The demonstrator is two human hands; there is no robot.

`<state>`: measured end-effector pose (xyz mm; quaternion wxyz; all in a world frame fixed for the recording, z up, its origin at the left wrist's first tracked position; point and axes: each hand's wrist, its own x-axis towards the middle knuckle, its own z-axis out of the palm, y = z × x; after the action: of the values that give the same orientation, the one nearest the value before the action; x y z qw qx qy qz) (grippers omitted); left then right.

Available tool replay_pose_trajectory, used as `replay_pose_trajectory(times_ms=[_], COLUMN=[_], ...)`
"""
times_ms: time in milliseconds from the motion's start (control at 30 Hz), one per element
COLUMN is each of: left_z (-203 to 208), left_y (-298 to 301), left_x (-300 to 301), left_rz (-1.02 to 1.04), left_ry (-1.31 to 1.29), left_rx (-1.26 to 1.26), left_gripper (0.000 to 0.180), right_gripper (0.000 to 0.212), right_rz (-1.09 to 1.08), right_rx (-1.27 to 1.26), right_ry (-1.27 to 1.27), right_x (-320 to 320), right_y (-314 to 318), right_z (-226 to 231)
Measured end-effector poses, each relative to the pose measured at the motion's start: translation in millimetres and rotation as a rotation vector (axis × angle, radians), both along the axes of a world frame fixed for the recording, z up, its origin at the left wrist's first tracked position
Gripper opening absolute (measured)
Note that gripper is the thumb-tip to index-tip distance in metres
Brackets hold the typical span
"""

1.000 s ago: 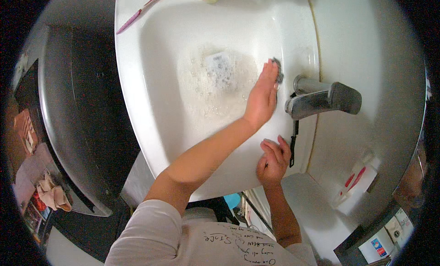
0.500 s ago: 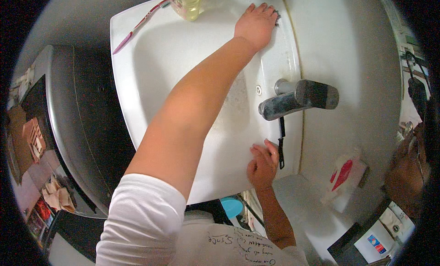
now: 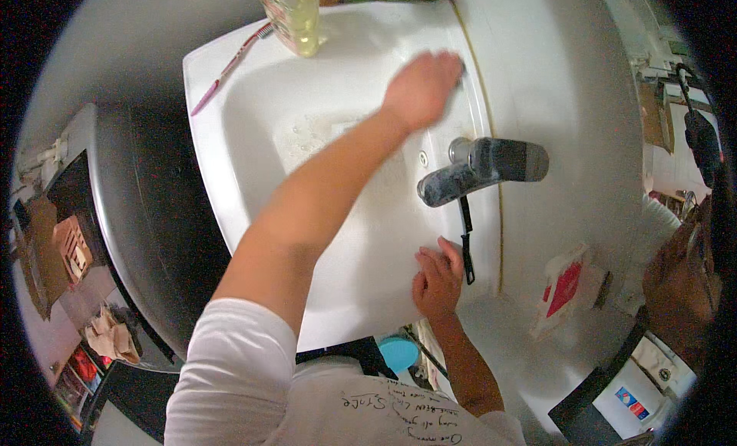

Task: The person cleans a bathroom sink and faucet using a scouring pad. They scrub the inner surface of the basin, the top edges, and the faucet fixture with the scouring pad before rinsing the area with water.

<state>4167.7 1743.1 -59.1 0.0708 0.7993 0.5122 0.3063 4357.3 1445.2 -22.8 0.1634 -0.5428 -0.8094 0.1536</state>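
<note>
My left arm, in a white sleeve, reaches across the white sink. The fingers of my left hand press a dark grey scouring pad against the ledge at the far right side; the hand covers most of the pad. Lower on that same ledge, my right hand rests with fingers apart and holds nothing. Beside it lies a slim black-handled tool, its upper end under the tap. The chrome tap has whitish marks on it and stands between my two hands.
A bottle of yellowish liquid and a pink and white toothbrush are on the sink's far left rim. At left stands a dark cabinet-like body with a silver edge. A light blue round thing is below the sink's near edge.
My left hand has slid along the ledge toward the tap, with the pad under its fingers. The right hand stays by the black-handled tool. The whole view has shifted slightly.
</note>
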Motion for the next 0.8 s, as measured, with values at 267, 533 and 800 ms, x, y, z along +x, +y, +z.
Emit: replay_pose_trajectory(times_ms=[267,533,800], left_z=[-2.0,7.1,-7.5], left_y=[-1.2,-138.2,-232.7], left_x=[-3.0,23.9,36.9], left_rz=[0.008,-0.025,0.088], left_ry=[0.066,-0.535,-0.555], left_rx=[0.051,-0.146,-0.23], left_gripper=[0.045,0.046,0.048], right_gripper=[0.03,0.022,0.028], right_rz=[0.023,-0.018,-0.231], right_rx=[0.037,0.104,0.227], right_ry=[0.037,0.047,-0.088], right_x=[2.8,-2.9,2.5], right_y=[1.9,5.8,-0.5], right_z=[-6.5,1.6,16.1])
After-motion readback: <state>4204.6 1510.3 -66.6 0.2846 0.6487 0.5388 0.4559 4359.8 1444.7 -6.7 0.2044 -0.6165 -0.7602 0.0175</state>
